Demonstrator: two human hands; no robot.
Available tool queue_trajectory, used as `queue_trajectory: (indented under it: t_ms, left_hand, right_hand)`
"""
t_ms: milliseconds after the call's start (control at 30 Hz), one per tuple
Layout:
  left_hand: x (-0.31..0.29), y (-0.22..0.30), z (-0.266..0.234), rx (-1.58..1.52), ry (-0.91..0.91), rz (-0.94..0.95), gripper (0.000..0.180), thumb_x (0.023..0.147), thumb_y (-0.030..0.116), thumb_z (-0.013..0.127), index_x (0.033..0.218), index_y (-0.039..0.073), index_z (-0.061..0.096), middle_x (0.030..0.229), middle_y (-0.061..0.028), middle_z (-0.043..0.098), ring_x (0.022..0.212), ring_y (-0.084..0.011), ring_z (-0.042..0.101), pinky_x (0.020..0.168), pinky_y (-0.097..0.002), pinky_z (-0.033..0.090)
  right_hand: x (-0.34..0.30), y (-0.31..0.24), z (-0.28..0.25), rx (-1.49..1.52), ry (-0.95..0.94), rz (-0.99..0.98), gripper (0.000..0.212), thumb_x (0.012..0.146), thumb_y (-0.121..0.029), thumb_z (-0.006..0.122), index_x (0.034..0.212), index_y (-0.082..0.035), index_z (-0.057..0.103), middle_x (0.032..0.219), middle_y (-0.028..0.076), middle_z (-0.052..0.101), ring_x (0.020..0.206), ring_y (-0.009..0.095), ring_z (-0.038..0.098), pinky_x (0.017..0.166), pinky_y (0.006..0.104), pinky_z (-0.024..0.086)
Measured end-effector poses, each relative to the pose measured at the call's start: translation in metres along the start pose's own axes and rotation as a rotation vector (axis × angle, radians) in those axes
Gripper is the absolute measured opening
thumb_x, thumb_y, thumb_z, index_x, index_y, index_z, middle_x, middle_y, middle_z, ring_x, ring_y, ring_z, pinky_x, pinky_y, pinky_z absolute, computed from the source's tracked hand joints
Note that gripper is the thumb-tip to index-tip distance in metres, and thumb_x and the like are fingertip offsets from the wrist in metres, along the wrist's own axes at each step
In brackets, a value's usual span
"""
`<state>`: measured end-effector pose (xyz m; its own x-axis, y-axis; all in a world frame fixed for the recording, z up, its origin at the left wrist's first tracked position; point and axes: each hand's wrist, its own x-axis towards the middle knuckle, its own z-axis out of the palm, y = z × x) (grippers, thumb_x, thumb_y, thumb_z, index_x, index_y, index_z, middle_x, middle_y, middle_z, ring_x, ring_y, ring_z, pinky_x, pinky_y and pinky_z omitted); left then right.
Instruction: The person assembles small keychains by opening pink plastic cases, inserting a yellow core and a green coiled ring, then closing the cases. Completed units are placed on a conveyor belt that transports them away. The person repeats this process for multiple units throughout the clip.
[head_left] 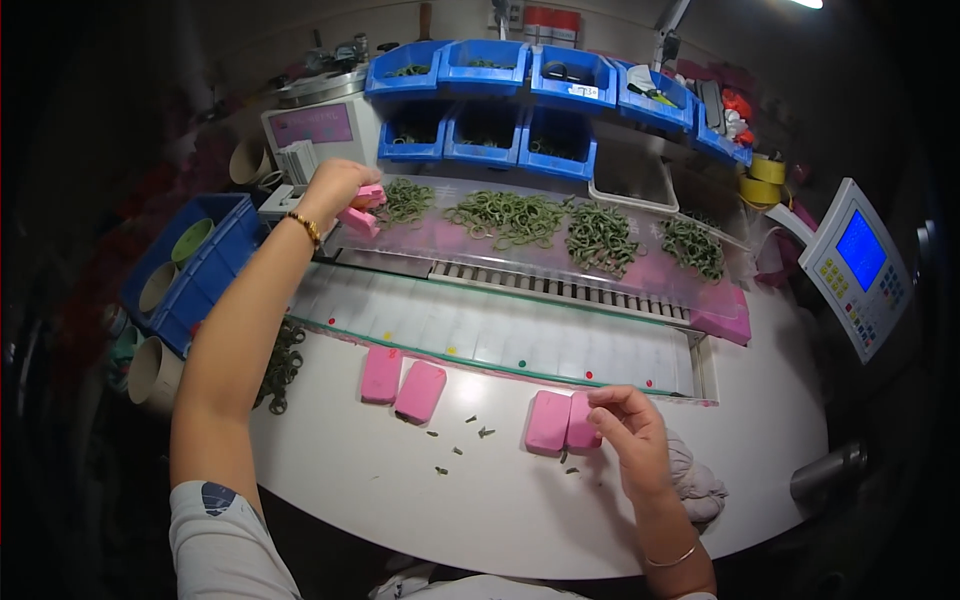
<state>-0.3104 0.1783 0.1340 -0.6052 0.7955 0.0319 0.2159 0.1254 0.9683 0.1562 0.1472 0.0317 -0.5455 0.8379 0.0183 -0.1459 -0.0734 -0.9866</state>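
Note:
My left hand (342,185) is closed on a pink mold (362,218), whose two parts gape beneath the fingers. It is held above the clear sheet, beside a heap of green ring-shaped pieces (405,202). My right hand (637,435) has bent fingers, with the thumb apart from them, at the right side of a pink block (580,425). It partly covers that block; whether it touches it I cannot tell. Another pink block (547,421) lies against it. Farther left, two more pink blocks, one upright (380,374) and one slanted (420,391), lie on the white table (400,500).
Several heaps of green rings (510,218) spread over the sheet behind a roller track (560,290). Blue bins (485,65) stand at the back. A control panel (858,270) juts in at right, above a grey cloth (698,485). Green scraps (486,433) dot the table.

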Motion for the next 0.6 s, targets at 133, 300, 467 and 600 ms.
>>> queue_trajectory:
  t_ms: [133,300,467,600]
  left_hand:
    - [-0.045,-0.006,0.007,-0.386,-0.015,-0.033,0.029,0.092,0.03,0.069,0.087,0.002,0.066,0.079,-0.009,0.066,0.062,-0.02,0.064,0.058,-0.0384,0.059]
    - [-0.114,-0.029,0.043,-0.693,-0.097,-0.252,0.04,0.087,0.048,0.074,0.089,0.009,0.065,0.081,-0.0071,0.065,0.061,-0.0179,0.06,0.064,-0.0388,0.059]
    - [-0.18,-0.06,0.096,-0.873,-0.344,-0.358,0.02,0.093,0.029,0.066,0.095,0.011,0.058,0.086,-0.0054,0.062,0.064,-0.0179,0.059,0.05,-0.0304,0.05]
    - [-0.22,-0.057,0.136,-0.907,-0.527,-0.456,0.018,0.098,0.029,0.054,0.093,0.011,0.054,0.08,-0.0079,0.059,0.052,-0.0173,0.055,0.043,-0.0276,0.043]
  right_hand:
    - [-0.008,-0.014,-0.023,-0.158,0.01,-0.144,0.023,0.091,0.003,0.065,0.114,-0.001,0.062,0.112,0.003,0.06,0.096,0.008,0.057,0.081,0.0234,0.048]
    - [-0.03,-0.04,-0.053,-1.076,0.14,-0.411,0.045,0.078,-0.001,0.073,0.121,-0.004,0.06,0.114,0.013,0.059,0.107,0.029,0.058,0.09,0.0378,0.048]
    - [-0.054,-0.035,-0.079,-1.307,-0.07,-0.206,0.068,0.075,-0.002,0.075,0.138,-0.007,0.052,0.124,0.017,0.058,0.114,0.038,0.054,0.096,0.0458,0.044]
    - [-0.057,-0.031,-0.074,-1.353,-0.117,-0.179,0.073,0.075,0.0,0.074,0.143,-0.008,0.049,0.128,0.016,0.057,0.113,0.037,0.056,0.094,0.0446,0.045]
